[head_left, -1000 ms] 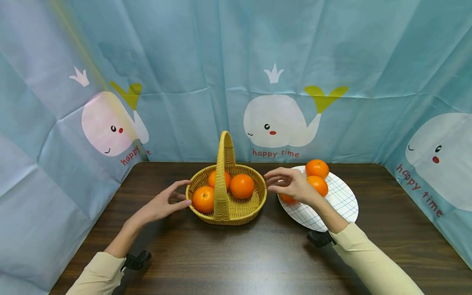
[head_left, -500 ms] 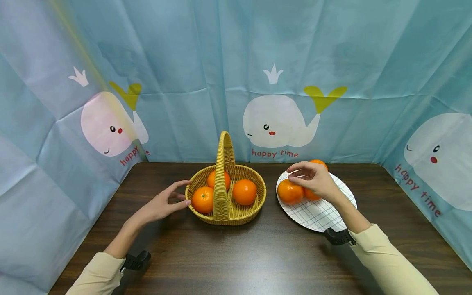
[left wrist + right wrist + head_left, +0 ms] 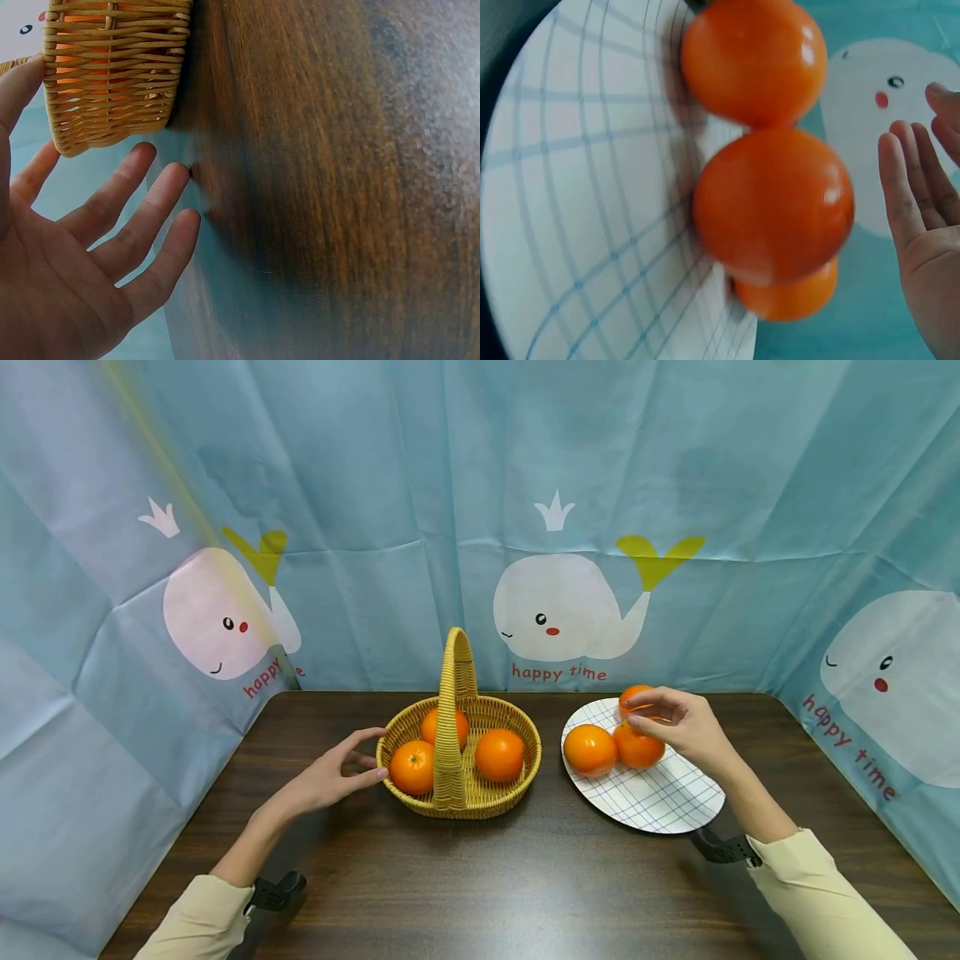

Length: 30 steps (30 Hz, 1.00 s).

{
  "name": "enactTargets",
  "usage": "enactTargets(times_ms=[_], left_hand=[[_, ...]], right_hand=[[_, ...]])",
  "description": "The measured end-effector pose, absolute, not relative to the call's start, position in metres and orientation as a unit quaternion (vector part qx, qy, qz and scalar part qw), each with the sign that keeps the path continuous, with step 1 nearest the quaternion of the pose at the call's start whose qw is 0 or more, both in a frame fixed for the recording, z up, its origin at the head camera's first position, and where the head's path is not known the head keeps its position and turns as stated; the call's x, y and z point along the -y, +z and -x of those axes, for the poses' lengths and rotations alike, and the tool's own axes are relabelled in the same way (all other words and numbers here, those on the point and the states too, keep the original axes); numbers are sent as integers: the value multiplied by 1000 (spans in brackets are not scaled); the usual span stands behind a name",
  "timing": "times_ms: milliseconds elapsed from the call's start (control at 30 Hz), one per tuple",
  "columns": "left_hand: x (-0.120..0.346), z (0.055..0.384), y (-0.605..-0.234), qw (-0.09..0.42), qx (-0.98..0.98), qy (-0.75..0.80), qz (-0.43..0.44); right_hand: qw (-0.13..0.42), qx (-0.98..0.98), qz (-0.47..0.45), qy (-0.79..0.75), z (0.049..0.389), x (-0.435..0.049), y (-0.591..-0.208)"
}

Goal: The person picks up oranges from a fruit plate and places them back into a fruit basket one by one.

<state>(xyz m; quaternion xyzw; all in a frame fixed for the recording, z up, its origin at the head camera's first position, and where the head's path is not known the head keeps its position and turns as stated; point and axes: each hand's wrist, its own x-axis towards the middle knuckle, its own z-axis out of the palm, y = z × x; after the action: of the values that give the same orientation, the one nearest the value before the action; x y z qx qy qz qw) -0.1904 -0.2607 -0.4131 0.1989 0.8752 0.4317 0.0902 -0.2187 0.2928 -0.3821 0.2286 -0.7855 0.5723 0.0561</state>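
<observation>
Bench (image 3: 450, 893): dark brown wood grain, glare at 6 o'clock in the head view.
Backdrop (image 3: 360, 452): creased pale-blue cloth behind the bench, 9 o'clock round to 3.
Middle whale (image 3: 588, 631): white, red-cheeked, yellow-green tail (image 3: 658, 567), at 2 o'clock.
Crown (image 3: 555, 518): white print at 1 o'clock.
Second whale (image 3: 202, 593): near 9 o'clock, its own crown (image 3: 161, 521) at 10.
Third whale (image 3: 926, 693): 3 o'clock, cut off by the view's edge.
Lettering (image 3: 537, 674): red "happy time" beneath the middle whale.
</observation>
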Motion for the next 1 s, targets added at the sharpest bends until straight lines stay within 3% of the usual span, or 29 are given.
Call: enactTargets(times_ms=[467,1000], left_hand=[[260,190,-412,93,-875,432,-196],[260,190,-413,90,-875,433,-198]], right_hand=[[73,824,-206,522,199,-340,-396],[-36,829,-201,521,197,-343,-415]])
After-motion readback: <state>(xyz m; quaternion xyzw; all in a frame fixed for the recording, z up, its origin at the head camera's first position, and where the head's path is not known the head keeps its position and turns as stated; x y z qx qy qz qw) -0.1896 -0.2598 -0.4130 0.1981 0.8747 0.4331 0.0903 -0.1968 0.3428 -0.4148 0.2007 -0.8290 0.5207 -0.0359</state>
